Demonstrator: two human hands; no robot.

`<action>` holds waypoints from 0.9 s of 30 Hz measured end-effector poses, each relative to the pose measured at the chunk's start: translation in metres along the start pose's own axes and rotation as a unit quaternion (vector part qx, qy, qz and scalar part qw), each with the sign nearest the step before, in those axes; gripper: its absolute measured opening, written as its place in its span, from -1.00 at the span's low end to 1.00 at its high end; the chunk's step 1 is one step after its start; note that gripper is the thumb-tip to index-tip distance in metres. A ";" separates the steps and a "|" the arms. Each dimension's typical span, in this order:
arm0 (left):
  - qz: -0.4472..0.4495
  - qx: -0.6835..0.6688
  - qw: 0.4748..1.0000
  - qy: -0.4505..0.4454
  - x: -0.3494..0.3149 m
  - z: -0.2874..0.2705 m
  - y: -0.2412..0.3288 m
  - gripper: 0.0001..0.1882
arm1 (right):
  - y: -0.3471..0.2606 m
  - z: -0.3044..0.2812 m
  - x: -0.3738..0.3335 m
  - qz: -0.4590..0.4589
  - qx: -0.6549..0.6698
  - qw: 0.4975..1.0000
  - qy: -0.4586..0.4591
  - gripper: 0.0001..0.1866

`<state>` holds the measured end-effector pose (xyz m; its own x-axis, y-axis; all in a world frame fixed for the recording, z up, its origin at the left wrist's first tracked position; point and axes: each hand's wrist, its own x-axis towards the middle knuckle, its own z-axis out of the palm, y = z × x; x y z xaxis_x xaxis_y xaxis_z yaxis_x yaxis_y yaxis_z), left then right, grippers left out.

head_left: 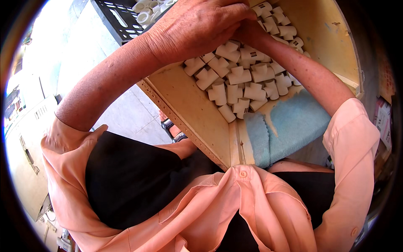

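Note:
At the top edge my left hand [195,31] reaches over a wooden box, its back toward me and its fingers curled closed. What those fingers hold, if anything, is hidden. My right hand [247,33] meets it there, mostly covered by the left one, so its fingers do not show. Below both hands lies a heap of white plastic pipe tees [239,75], loosely piled in the wooden box [191,90].
A black plastic crate [119,23] with white ring-shaped fittings [145,17] stands beyond the box at the upper left. Light blue cloth [294,122] covers part of the box's near right side. A sandalled foot [170,128] rests on the tiled floor [121,109].

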<state>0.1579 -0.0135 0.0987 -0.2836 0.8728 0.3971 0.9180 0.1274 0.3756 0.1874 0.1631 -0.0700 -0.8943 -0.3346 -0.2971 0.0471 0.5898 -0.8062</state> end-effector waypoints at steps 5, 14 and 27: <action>-0.031 0.008 0.999 -0.041 0.006 -0.009 0.009 -0.67 | -0.004 -0.003 -0.009 0.026 -0.032 0.999 0.021 -0.52; 0.014 0.029 0.999 -0.014 0.003 -0.001 0.002 -0.65 | 0.020 0.014 -0.002 0.019 -0.108 0.993 0.053 -0.60; 0.011 0.001 1.000 0.002 0.001 0.005 -0.004 -0.67 | -0.016 0.000 -0.017 0.090 -0.208 0.973 -0.036 -0.61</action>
<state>0.1555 -0.0105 0.0937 -0.2652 0.8735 0.4082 0.9244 0.1099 0.3652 0.2019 0.1592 -0.0517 -0.8534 -0.2406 -0.4624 0.0029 0.8849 -0.4657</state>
